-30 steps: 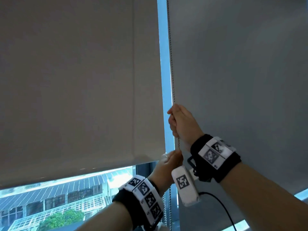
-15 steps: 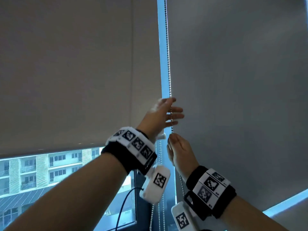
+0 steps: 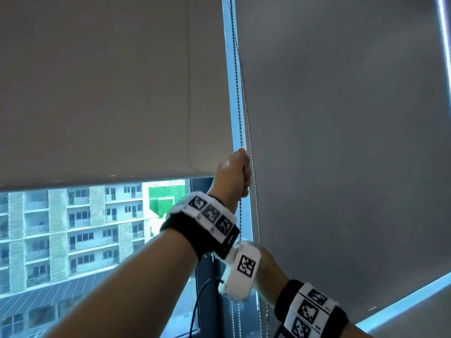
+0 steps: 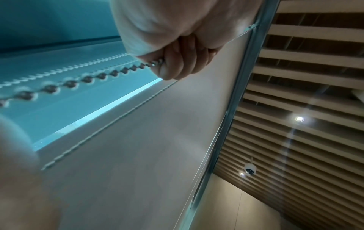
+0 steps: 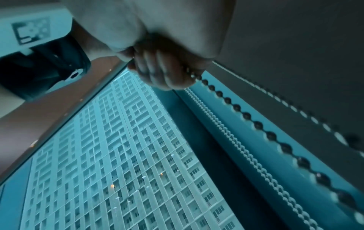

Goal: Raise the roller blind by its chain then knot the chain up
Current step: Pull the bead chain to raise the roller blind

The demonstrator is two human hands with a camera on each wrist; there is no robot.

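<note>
The beige roller blind [image 3: 109, 93] covers the upper left window, its hem a little above mid-frame. Its bead chain [image 3: 238, 81] hangs in the bright gap to the right of the blind. My left hand [image 3: 233, 174] is raised and grips one strand of the chain; the left wrist view shows the fingers [image 4: 177, 65] curled round the beads [image 4: 86, 79]. Lower down, my right hand [image 3: 268, 267] is partly hidden behind the left wrist camera. In the right wrist view its fingers [image 5: 167, 76] are curled round the chain [image 5: 258, 124].
A second grey blind [image 3: 341, 142] covers the window on the right. Below the beige blind the glass shows an apartment building [image 3: 73, 228]. More chain strands [image 3: 253, 191] hang beside the held one. A slatted ceiling [image 4: 295, 109] with spotlights is overhead.
My left hand, open and reaching half a second ago, has closed on the chain above the right hand. The right hand has moved down with the chain. The blind's hem sits higher.
</note>
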